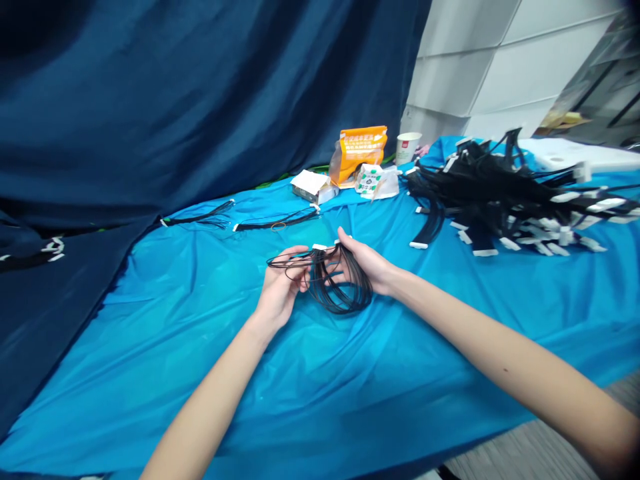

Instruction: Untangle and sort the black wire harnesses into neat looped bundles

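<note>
Between my two hands, above the blue cloth, hangs a black wire harness (345, 303) bent into a loop, its white connectors at the top. My left hand (281, 287) is closed around some of its thin wires, which stick out past the fingers to the left. My right hand (367, 263) grips the other end near a connector, thumb pointing up and fingers behind the wires. Part of the fingers on both hands is hidden by the strands.
A large heap of black cables with white connectors (480, 193) lies at right. Two harnesses (200, 217) rest at back left. Behind my hands stand a small box (315, 188), an orange pouch (361, 150), a white-green packet (373, 181) and a paper cup (407, 148). A dark curtain (200, 100) hangs behind.
</note>
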`<state>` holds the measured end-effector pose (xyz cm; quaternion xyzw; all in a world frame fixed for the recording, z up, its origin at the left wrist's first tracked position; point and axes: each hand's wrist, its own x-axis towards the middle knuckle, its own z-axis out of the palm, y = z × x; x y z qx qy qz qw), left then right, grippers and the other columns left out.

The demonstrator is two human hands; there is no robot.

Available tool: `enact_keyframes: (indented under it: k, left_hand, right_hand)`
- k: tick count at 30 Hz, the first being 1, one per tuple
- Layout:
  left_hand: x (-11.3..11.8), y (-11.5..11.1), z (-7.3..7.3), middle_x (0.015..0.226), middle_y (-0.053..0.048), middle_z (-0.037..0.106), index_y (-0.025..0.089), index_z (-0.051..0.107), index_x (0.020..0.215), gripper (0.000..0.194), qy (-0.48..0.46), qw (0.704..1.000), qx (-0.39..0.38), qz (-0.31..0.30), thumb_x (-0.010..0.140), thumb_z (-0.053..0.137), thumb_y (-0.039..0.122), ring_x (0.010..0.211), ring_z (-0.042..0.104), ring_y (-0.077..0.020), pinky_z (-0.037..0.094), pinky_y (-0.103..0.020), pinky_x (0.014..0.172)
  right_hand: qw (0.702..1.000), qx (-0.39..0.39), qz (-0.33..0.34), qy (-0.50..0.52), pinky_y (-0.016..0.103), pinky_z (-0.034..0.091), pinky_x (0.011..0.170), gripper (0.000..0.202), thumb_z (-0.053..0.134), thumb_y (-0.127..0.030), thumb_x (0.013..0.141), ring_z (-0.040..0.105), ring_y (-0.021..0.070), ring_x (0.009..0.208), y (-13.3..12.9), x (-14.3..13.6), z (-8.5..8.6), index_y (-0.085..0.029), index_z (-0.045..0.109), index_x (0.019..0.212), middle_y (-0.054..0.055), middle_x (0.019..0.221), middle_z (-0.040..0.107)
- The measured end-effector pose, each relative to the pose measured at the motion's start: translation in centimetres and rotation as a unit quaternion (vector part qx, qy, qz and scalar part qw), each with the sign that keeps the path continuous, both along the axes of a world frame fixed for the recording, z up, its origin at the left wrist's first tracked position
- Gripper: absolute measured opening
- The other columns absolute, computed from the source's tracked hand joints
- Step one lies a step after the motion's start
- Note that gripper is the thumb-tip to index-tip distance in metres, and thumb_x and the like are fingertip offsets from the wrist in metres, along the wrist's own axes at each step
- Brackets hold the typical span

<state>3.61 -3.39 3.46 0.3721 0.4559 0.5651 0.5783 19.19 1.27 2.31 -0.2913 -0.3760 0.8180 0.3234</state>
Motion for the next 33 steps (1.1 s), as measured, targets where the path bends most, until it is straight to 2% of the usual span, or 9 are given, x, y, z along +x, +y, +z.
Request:
enact_keyframes:
  k: [6, 11, 16, 20, 27, 31, 33]
  left_hand:
    - [-0.19, 0.30, -0.07, 0.063, 0.003, 0.058, 0.016, 0.063, 0.087, 0.032, -0.071, 0.997, -0.016, 0.013, 0.056, 0.069, 0.018, 0.048, 0.047, -0.0040, 0.034, -0.015, 0.042]
    - [-0.08, 0.09, 0.34, 0.079, -0.002, 0.066, 0.015, 0.064, 0.087, 0.030, -0.093, 0.995, 0.000, 0.026, 0.058, 0.070, 0.022, 0.055, 0.054, -0.0060, 0.038, -0.016, 0.045]
    - [-0.21, 0.07, 0.19, 0.089, -0.004, 0.068, 0.016, 0.064, 0.090, 0.034, -0.091, 0.995, 0.022, 0.037, 0.056, 0.069, 0.016, 0.065, 0.060, -0.0086, 0.040, -0.016, 0.048]
    - [-0.30, 0.22, -0.22, 0.090, -0.002, 0.067, 0.017, 0.064, 0.092, 0.035, -0.077, 0.995, 0.032, 0.048, 0.057, 0.072, 0.018, 0.067, 0.061, -0.0084, 0.041, -0.015, 0.049]
    - [-0.38, 0.34, -0.19, 0.077, -0.004, 0.067, 0.013, 0.065, 0.085, 0.033, -0.005, 0.996, 0.022, 0.083, 0.058, 0.072, 0.030, 0.054, 0.059, -0.0093, 0.041, -0.018, 0.046]
    - [-0.59, 0.36, -0.20, 0.078, -0.006, 0.069, 0.012, 0.065, 0.085, 0.035, 0.061, 0.992, 0.020, 0.105, 0.060, 0.071, 0.035, 0.050, 0.059, -0.0100, 0.040, -0.019, 0.045]
    - [-0.65, 0.41, -0.27, 0.073, -0.006, 0.068, 0.011, 0.064, 0.076, 0.031, 0.087, 0.990, 0.005, 0.110, 0.062, 0.069, 0.038, 0.046, 0.056, -0.0090, 0.037, -0.019, 0.043]
  right_hand:
    - [1.000, 0.007, 0.000, -0.002, 0.025, 0.053, 0.057, 0.052, 0.027, -0.050, 0.092, 0.060, 0.0134, 0.057, 0.07, -0.05, -0.25, -0.012, 0.058, 0.074, 0.006, 0.067, 0.062]
    - [1.000, 0.002, -0.005, 0.000, 0.026, 0.053, 0.059, 0.052, 0.027, -0.051, 0.092, 0.061, 0.0133, 0.058, 0.13, -0.05, -0.33, -0.012, 0.057, 0.076, 0.006, 0.068, 0.062]
    - [1.000, 0.014, -0.007, -0.004, 0.025, 0.053, 0.059, 0.054, 0.024, -0.051, 0.092, 0.062, 0.0142, 0.060, 0.24, -0.01, -0.32, -0.011, 0.057, 0.077, 0.008, 0.071, 0.064]
    - [1.000, 0.009, -0.013, -0.006, 0.026, 0.053, 0.058, 0.054, 0.024, -0.051, 0.093, 0.061, 0.0140, 0.057, 0.24, -0.05, -0.29, -0.011, 0.057, 0.076, 0.007, 0.069, 0.062]
    - [1.000, 0.000, -0.011, -0.016, 0.028, 0.053, 0.060, 0.054, 0.024, -0.051, 0.092, 0.062, 0.0155, 0.061, 0.13, -0.14, -0.18, -0.011, 0.058, 0.080, 0.009, 0.071, 0.063]
    - [0.999, 0.006, -0.049, -0.004, 0.026, 0.052, 0.058, 0.056, 0.023, -0.053, 0.092, 0.061, 0.0149, 0.058, 0.36, 0.19, 0.20, -0.012, 0.058, 0.078, 0.009, 0.070, 0.064]
    - [0.997, 0.010, -0.071, 0.003, 0.024, 0.051, 0.055, 0.056, 0.023, -0.053, 0.092, 0.061, 0.0140, 0.056, 0.49, 0.39, 0.43, -0.012, 0.058, 0.077, 0.008, 0.068, 0.063]
